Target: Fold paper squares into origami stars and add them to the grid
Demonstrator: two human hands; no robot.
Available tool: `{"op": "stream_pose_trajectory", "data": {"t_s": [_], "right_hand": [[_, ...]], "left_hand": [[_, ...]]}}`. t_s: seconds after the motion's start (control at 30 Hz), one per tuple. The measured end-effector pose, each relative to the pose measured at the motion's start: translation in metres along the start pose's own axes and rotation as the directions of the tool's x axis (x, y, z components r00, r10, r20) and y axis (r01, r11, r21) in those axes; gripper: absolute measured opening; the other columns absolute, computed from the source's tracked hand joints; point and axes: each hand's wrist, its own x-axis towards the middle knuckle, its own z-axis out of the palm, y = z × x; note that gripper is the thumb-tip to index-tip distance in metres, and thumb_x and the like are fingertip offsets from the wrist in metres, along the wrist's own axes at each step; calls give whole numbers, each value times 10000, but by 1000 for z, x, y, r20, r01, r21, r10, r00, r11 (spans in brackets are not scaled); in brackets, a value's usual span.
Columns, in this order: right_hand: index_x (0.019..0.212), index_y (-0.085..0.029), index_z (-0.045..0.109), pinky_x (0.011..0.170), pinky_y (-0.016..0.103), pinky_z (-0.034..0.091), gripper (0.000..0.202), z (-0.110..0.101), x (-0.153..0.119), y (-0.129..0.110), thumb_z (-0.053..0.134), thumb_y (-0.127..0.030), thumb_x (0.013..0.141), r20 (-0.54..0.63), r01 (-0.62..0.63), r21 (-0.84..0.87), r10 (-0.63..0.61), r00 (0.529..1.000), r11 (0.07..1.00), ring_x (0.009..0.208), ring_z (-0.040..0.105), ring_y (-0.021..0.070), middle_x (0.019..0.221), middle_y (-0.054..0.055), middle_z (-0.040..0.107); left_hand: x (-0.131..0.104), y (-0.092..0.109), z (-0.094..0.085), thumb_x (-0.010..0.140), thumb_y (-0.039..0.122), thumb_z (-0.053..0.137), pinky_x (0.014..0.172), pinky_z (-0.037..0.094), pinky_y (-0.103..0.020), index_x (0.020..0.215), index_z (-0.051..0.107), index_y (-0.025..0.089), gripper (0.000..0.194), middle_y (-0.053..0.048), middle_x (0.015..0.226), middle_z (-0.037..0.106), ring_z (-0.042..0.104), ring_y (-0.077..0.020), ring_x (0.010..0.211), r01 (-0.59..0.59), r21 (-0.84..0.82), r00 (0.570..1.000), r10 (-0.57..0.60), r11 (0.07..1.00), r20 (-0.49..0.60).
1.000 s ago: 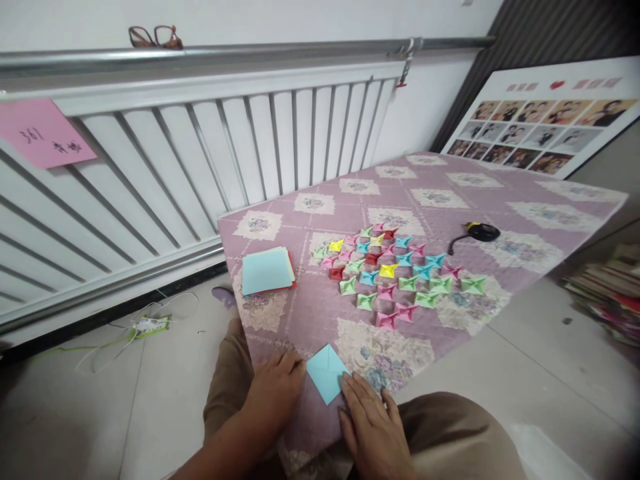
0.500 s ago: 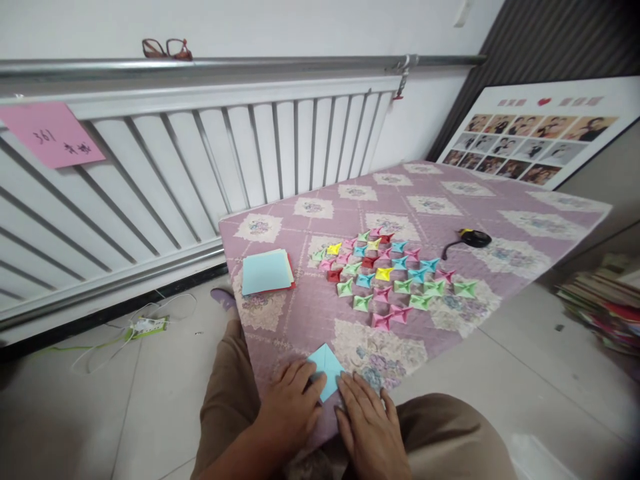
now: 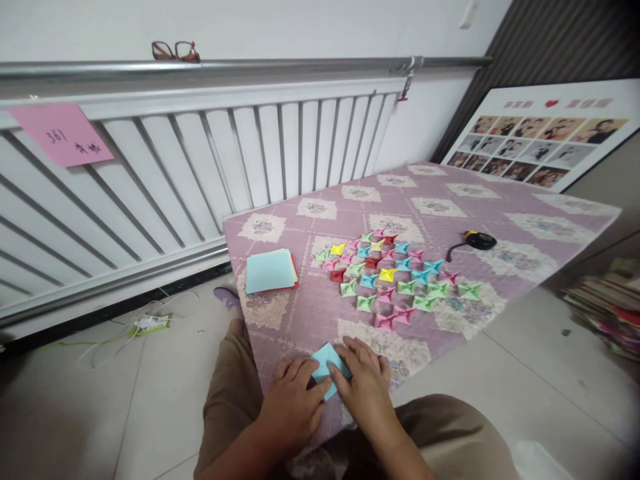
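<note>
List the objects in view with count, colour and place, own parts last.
Cloth-covered table: one, purple floral, centre
Folded paper square: one, light blue, table's near corner
Square paper stack: one; light blue, cream, red; table left
Folded paper pieces: about thirty, multicoloured, mid-table
Strapped object: one, black and yellow, table right
Ribbed radiator: one, white, behind table
Metal pipe: one, silver, above radiator
Eyeglasses: one pair, brown, at pipe
Handwritten note: one, pink, radiator's left
Power strip: one, white and green, left floor
Photo board: one, white, far right
Paper pile: one, mixed colours, right floor
Slipper: one, purple, left floor
Trousered legs: two, brown, below
Left hand, right hand: two, bare, touching square
</note>
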Motion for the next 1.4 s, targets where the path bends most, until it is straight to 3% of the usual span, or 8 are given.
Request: {"op": "stream_pose_trajectory", "data": {"t_s": [0.23,0.47,0.67,0.77,0.9,1.07,1.27,1.4], "right_hand": [[876,-301,660,961,546,214,136,4,5,3,560,-338,793,30,-120,122,117,993,985,1163,497,277,1201,40,620],[772,-263,631,944,539,196,109,3,6,4,544,-314,814,-6,-35,207,38,999,978,972,580,253,958,24,692],[1066,-259,572,940,503,243,257,-1,5,7,532,-279,812,45,-26,275,14,999,961,847,613,220,820,-5,672],[1151,-270,554,919,457,284,343,-5,7,10,523,-238,810,56,61,230,-76,996,971,842,612,208,826,-7,669],[847,-267,635,887,430,295,117,-10,11,14,548,-202,804,90,178,142,-192,977,974,850,598,203,821,-9,666],[701,-240,595,850,387,316,116,-17,15,14,571,-190,803,109,236,133,-251,962,963,820,584,184,757,-18,647],[748,-246,609,905,391,306,107,-22,11,11,566,-203,836,94,308,110,-318,943,945,812,564,178,767,-9,626],[722,-236,601,933,385,299,167,-20,7,10,533,-196,870,38,403,8,-403,914,915,785,540,169,722,-9,596]], "left_hand": [[-1,0,0,894,392,487,997,298,-441,1289,471,339,398,-33,1339,454,387,-249,1204,13,-18,1000,-13,1000,9],[-1,1,0,883,396,513,1005,283,-446,1270,496,330,394,-40,1322,465,394,-253,1191,28,-46,1000,-28,999,0],[-1,1,0,883,388,514,1002,288,-443,1276,496,334,396,-46,1337,456,392,-253,1202,28,-45,1000,-28,999,4],[0,0,0,872,382,531,1003,286,-448,1287,488,333,420,-52,1346,448,387,-260,1206,25,-39,1000,-24,999,14],[-1,0,1,869,370,539,989,298,-451,1272,502,343,406,-45,1339,455,396,-259,1194,35,-50,999,-34,998,12],[1,-1,2,851,327,573,982,313,-420,1211,559,330,361,-33,1298,493,427,-238,1167,49,-99,999,-50,994,-9],[18,2,-1,883,194,496,898,369,-353,991,636,243,183,-15,1069,613,521,-177,999,239,-187,968,-248,953,-29],[27,6,-4,884,198,497,869,372,-355,1073,624,268,238,-17,1049,606,512,-190,983,289,-112,956,-293,951,-21]]}}
